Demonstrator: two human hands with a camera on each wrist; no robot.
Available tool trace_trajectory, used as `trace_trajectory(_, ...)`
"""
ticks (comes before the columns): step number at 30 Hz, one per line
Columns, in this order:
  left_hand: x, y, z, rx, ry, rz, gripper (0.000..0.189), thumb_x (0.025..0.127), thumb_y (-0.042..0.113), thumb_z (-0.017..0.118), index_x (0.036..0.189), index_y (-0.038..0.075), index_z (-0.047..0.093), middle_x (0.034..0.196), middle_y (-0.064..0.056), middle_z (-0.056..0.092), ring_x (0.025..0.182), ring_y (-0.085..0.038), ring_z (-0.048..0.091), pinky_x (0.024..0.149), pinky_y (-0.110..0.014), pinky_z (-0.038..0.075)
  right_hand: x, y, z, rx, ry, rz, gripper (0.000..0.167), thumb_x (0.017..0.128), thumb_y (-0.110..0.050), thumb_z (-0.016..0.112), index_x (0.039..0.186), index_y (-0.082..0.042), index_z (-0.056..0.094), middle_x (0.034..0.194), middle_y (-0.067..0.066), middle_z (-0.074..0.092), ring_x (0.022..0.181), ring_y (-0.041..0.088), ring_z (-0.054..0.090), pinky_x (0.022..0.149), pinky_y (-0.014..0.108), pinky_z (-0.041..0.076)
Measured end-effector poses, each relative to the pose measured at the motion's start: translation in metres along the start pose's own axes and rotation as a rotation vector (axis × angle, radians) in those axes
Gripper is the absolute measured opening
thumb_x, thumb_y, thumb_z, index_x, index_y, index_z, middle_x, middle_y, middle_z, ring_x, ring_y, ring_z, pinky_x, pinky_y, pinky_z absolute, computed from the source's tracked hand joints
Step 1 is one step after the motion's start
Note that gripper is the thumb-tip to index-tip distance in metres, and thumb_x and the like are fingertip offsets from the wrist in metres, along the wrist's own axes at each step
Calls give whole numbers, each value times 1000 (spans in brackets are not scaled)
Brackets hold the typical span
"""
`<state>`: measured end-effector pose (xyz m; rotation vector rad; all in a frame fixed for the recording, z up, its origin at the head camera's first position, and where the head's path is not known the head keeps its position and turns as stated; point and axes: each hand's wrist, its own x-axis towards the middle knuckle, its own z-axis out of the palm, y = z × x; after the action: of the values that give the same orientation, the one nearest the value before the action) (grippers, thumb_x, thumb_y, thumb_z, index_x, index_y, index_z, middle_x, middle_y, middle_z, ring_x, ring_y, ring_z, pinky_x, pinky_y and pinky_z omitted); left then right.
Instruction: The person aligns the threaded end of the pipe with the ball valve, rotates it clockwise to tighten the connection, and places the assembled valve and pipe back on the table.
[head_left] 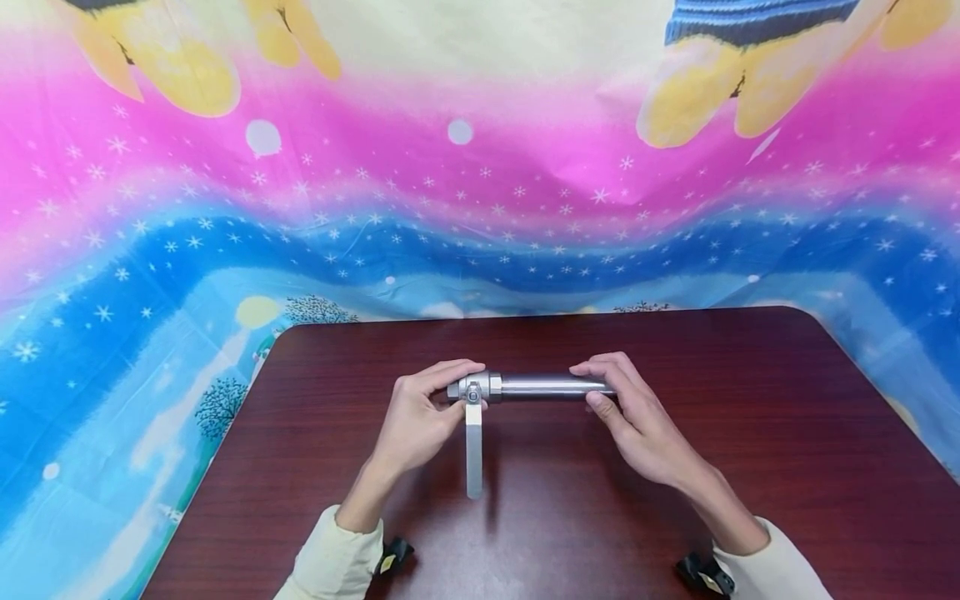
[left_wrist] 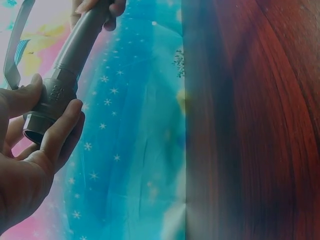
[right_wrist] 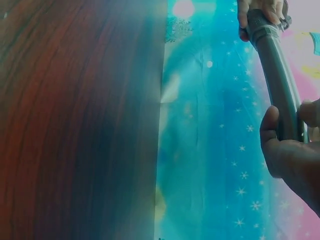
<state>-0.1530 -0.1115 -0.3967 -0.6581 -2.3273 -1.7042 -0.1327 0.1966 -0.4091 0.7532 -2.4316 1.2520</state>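
A metal ball valve (head_left: pixel 474 385) with a long flat lever handle (head_left: pixel 474 454) is joined to a straight steel pipe (head_left: pixel 547 386). My left hand (head_left: pixel 423 421) grips the valve body between thumb and fingers, and the lever points toward me. At the other end, my right hand (head_left: pixel 645 425) holds the pipe with thumb below and fingers above. In the left wrist view the valve's open end (left_wrist: pixel 37 131) shows beside the left fingers. The right wrist view shows the pipe (right_wrist: pixel 280 85) running from the right hand up to the left one; its far right tip is hidden by the right hand.
The assembly is held above a dark reddish-brown wooden table (head_left: pixel 525 533) with rounded far corners. A colourful printed cloth (head_left: pixel 480 208) hangs behind and around it. Black straps with small devices (head_left: pixel 393 557) sit at both wrists, near the pale sleeves (head_left: pixel 330 554).
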Motion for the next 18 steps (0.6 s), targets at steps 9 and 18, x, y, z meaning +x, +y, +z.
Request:
trace_trajectory(9,1,1,0,-13,6,-15,46,86,-12,79,125,11,80,128,-9,77,104,-16,73,86,-27,65,-1,-3,0,6,-1,-3,49,95,15,66,135,-14,65,137,3,52,125,9,48,99,10,40)
trace_trajectory(18,1,0,0,-18,-1,-7,49,85,-16,75,126,10,80,129,-11,77,106,-19,74,87,-34,66,2,0,0,-19,39,-34,50,93,16,68,132,-15,69,128,1,59,119,6,53,95,9,42)
